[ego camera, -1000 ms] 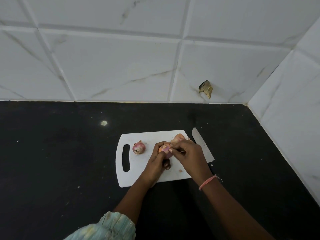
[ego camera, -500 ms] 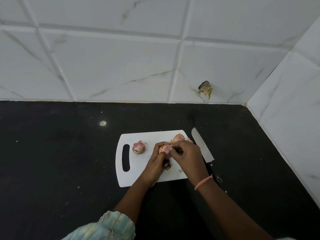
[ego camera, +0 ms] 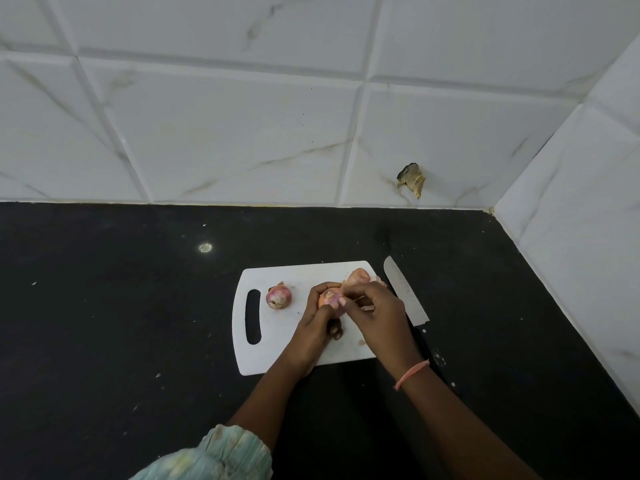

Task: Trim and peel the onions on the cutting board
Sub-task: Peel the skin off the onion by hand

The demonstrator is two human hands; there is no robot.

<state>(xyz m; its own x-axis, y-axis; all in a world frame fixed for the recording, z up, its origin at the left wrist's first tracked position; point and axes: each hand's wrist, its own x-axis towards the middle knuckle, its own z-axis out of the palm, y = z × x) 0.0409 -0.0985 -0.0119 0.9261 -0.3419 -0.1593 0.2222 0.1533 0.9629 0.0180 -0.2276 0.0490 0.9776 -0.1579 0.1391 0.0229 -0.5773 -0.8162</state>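
Leftmost on the black countertop (ego camera: pixel 104 323) sits a small pale round spot (ego camera: pixel 205 247), at about ten o'clock from the white cutting board (ego camera: pixel 277 355), and pale crumbs are scattered over the dark stone. A pale green ruffled sleeve (ego camera: pixel 214 455) shows at the bottom edge, at seven o'clock from the board. The board lies flat with its slotted handle (ego camera: pixel 252 317) at its nine o'clock end. Just past the slot, toward three o'clock, an unpeeled pinkish onion (ego camera: pixel 278 296) rests alone on the board, apart from both hands.

Next comes the left hand (ego camera: pixel 311 327), fingers curled round a second onion (ego camera: pixel 330 299) held over the middle of the board. The right hand (ego camera: pixel 377 317) meets it from three o'clock, thumb and fingertips pinching at the papery skin on top of that onion; the rest of its fingers are bent in close together. Both hands cover much of this onion and the board's right half. At one o'clock from the hands, on the board's far right corner, lies a peach-coloured heap (ego camera: pixel 360 276); I cannot tell whether it is another onion or loose skins. A pink band (ego camera: pixel 412 374) circles the right wrist.

A knife (ego camera: pixel 403 289) lies on the counter just beside the board's three o'clock edge, blade pointing to twelve, its dark handle partly hidden under the right forearm.

White marbled tiles (ego camera: pixel 242 133) back the counter at twelve o'clock and turn a corner at three; one tile bears a brownish chipped patch (ego camera: pixel 411 178).
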